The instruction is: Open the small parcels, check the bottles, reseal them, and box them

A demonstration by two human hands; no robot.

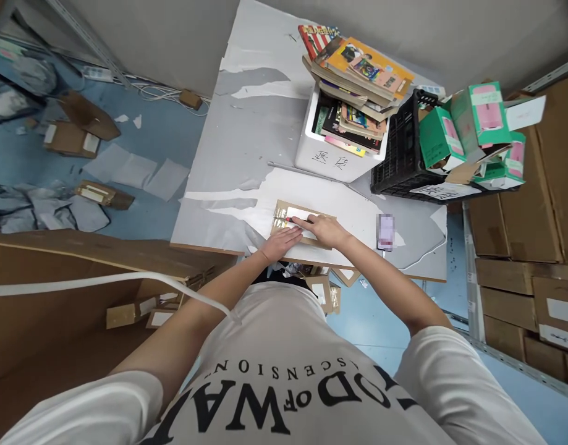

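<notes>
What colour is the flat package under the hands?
Brown: the package shows best in the head view, the only one.

The package is brown, its label white; the tool red and black. Grey worktop, patched white. Two o'clock: black crate, green-and-pink boxes.

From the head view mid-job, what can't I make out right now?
Red-tipped tool, head view: mostly hidden by the right hand.
White label, head view: partly covered by the right hand and left hand; any print is too small.
Phone screen, head view: pixelated.
Large carton, head view: cut off by the left edge.
Black crate bottom, head view: hidden by green boxes.
</notes>
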